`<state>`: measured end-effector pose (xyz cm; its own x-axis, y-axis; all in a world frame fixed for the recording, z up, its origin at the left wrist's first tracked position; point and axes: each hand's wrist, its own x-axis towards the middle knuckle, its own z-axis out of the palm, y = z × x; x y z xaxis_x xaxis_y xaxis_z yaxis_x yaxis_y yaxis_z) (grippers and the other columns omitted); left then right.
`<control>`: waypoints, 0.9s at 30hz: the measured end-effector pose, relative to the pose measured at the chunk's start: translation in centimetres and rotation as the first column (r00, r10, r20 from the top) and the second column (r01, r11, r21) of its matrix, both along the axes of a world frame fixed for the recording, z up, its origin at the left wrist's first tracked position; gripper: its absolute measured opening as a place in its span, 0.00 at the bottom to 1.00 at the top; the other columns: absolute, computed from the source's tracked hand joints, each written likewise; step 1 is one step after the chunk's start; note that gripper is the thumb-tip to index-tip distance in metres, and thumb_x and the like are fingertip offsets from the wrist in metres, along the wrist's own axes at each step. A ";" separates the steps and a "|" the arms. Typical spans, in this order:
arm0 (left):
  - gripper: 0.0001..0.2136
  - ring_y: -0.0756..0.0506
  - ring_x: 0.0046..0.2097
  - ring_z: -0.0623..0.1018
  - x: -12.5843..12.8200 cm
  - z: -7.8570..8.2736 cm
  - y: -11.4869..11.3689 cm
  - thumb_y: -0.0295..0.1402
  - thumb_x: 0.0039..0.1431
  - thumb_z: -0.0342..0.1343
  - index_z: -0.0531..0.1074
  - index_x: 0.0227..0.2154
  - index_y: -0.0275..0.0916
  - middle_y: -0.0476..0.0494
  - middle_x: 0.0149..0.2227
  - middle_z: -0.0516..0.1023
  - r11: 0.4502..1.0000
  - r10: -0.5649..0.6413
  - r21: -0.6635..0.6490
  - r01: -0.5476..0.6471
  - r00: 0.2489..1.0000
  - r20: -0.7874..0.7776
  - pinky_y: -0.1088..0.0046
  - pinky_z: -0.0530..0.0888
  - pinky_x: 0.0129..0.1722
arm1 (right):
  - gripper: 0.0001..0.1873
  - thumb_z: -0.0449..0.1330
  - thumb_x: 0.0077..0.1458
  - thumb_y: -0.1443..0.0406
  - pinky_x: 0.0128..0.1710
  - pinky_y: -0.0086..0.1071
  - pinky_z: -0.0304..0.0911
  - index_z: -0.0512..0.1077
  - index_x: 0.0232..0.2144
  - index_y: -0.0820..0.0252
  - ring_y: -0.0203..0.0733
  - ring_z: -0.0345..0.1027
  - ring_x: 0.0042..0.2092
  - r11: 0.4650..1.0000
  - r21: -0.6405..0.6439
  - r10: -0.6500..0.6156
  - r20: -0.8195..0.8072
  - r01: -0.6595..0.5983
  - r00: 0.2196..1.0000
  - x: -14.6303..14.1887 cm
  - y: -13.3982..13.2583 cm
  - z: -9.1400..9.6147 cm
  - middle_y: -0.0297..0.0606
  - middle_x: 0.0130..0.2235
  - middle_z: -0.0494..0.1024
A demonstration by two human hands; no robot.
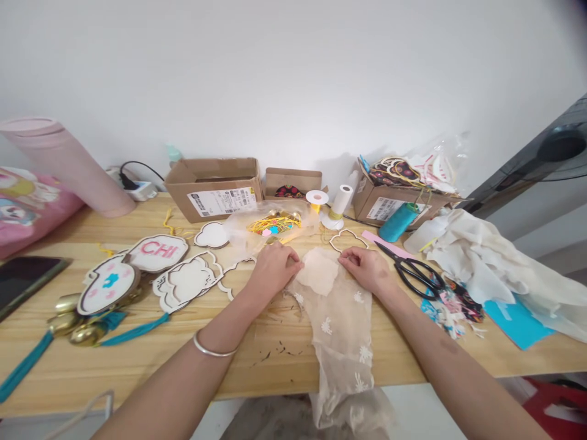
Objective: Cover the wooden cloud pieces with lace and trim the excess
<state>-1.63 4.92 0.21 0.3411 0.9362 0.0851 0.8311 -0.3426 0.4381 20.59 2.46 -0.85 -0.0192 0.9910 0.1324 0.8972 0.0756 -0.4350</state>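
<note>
My left hand (pixel 274 266) and my right hand (pixel 367 267) rest on the wooden table (pixel 137 360), fingers curled and pinched on either side of a cloud-shaped piece (pixel 317 273) covered by sheer beige embroidered fabric (pixel 342 330). The fabric runs toward me and hangs over the table's front edge. A silver bangle (pixel 211 348) circles my left wrist. Both hands grip the fabric's edges over the cloud piece.
Black scissors (pixel 415 274) lie right of my right hand. Wooden cloud cutouts (pixel 186 281), finished "CHI" ornaments (pixel 156 252) with bells and teal tassels sit left. Cardboard boxes (pixel 213 186), thread spools (pixel 397 222), a phone (pixel 25 278) and white cloth (pixel 481 256) surround them.
</note>
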 end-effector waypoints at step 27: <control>0.05 0.42 0.38 0.70 0.3 0.0 -0.5 0.35 0.49 0.54 0.72 0.25 0.40 0.44 0.30 0.72 1.000 -0.021 -0.003 0.021 0.999 0.044 0.65 0.65 0.39 | 0.05 0.47 0.55 0.63 0.25 0.27 0.56 0.59 0.28 0.57 0.34 0.62 0.24 0.979 0.149 0.181 -0.332 -0.138 0.926 -0.3 -0.6 0.3 0.31 0.23 0.67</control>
